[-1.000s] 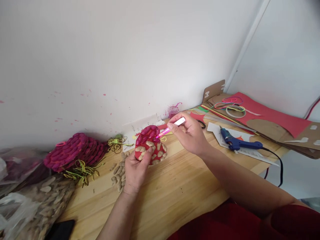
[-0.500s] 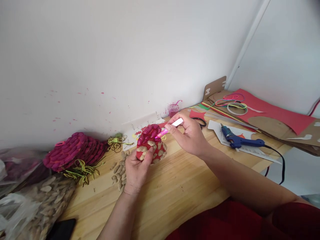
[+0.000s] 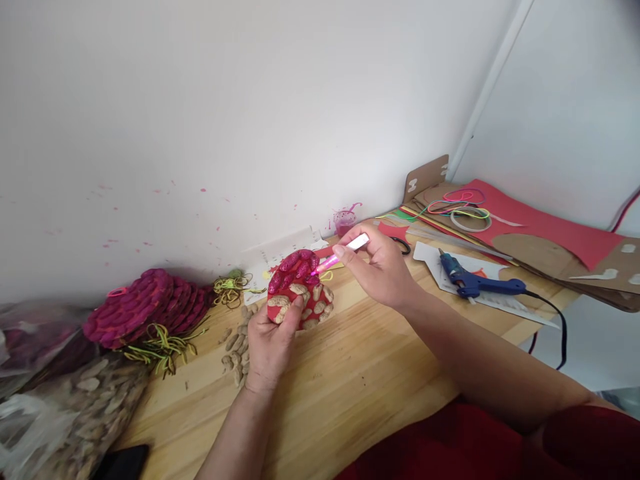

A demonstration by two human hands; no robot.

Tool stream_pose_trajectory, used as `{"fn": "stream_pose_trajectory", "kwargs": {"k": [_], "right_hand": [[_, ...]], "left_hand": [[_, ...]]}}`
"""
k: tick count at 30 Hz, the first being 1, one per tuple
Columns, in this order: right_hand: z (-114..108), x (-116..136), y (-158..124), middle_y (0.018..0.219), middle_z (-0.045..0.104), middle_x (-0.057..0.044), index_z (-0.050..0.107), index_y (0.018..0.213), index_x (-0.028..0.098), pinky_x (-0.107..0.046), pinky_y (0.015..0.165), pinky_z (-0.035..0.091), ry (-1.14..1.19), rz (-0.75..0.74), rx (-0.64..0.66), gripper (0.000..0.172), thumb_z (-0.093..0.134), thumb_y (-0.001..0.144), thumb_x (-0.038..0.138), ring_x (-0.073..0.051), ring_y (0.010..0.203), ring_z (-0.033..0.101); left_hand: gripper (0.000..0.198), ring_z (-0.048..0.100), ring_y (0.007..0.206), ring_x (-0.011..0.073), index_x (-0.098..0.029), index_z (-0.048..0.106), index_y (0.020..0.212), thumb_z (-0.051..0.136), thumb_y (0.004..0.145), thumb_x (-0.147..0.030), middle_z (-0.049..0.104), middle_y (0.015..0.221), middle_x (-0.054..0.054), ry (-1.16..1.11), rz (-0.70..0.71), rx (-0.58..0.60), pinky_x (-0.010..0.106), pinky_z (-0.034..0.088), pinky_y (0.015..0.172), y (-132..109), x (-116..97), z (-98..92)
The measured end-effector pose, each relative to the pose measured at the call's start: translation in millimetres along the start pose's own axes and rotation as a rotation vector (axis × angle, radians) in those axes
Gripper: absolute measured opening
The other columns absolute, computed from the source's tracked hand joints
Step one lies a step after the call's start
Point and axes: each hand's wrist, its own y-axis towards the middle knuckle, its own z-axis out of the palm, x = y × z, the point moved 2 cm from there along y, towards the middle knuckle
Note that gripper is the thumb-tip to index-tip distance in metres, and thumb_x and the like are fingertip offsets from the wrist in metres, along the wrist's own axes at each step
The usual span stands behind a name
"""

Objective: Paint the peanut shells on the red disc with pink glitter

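Observation:
My left hand grips a round red disc by its lower left edge, thumb on the front. Peanuts in their shells cover the disc: those toward the top are wet magenta, while the lower ones, such as the peanut by my thumb, are bare tan. Pinched in my right hand is a paintbrush with a white handle end and pink-stained front. Its tip touches the peanuts at the disc's upper right. Loose peanuts lie on the table beside my left wrist.
Stacked magenta peanut discs and green-yellow cords stand left, near a plastic bag of peanuts. A paint cup is by the wall. On the right lie a blue glue gun with a cord, scissors, tape and cardboard.
The disc has turned and tilted slightly in my left hand, showing more of its face. The brush tip stays at the peanuts on the upper right, and the view has shifted a little.

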Motion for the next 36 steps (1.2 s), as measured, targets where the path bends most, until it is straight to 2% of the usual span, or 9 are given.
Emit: {"fn": "stream_pose_trajectory", "kwargs": {"k": [5,10,18,23,36], "right_hand": [[-3,-1,1,0.075,0.064,0.002,0.06,0.088,0.023,-0.029,0.064,0.043,0.01,0.008,-0.01,0.02,0.073,0.089,0.039,-0.014,0.069,0.057],[0,0,-1,0.078,0.064,0.001,0.06,0.09,0.023,-0.029,0.062,0.043,0.118,0.025,0.018,0.02,0.07,0.092,0.041,-0.014,0.069,0.057],[-4,6,-1,0.076,0.065,0.001,0.061,0.089,0.023,-0.029,0.062,0.042,0.044,0.012,-0.007,0.018,0.069,0.092,0.039,-0.014,0.067,0.056],[-2,10,-2,0.079,0.067,0.0,0.063,0.089,0.023,-0.03,0.067,0.045,0.014,-0.047,0.007,0.015,0.067,0.094,0.037,-0.016,0.072,0.059],[-2,19,-7,0.08,0.071,0.0,0.062,0.088,0.025,-0.032,0.071,0.048,-0.07,-0.181,0.014,0.015,0.067,0.094,0.038,-0.017,0.072,0.063]], "left_hand": [[0.026,0.066,0.071,0.0172,-0.018,0.076,0.079,0.083,0.078,-0.043,0.075,0.08,0.002,-0.114,-0.028,-0.009,0.028,0.057,0.074,3,5,-0.1],[0.023,0.069,0.075,0.017,-0.019,0.078,0.082,0.085,0.078,-0.04,0.078,0.083,0.003,-0.147,-0.037,0.0,0.029,0.059,0.078,6,10,-2.3],[0.023,0.072,0.077,0.0183,-0.019,0.081,0.085,0.087,0.076,-0.039,0.08,0.087,0.003,-0.169,-0.034,0.007,0.031,0.061,0.081,7,11,-2.5],[0.021,0.07,0.076,0.018,-0.018,0.08,0.083,0.085,0.08,-0.038,0.079,0.083,0.003,-0.181,-0.02,0.052,0.031,0.06,0.078,7,12,-2.8],[0.025,0.07,0.078,0.0193,-0.019,0.078,0.079,0.084,0.079,-0.042,0.078,0.083,0.003,-0.154,-0.034,0.046,0.032,0.058,0.081,6,11,-2.6]]}}
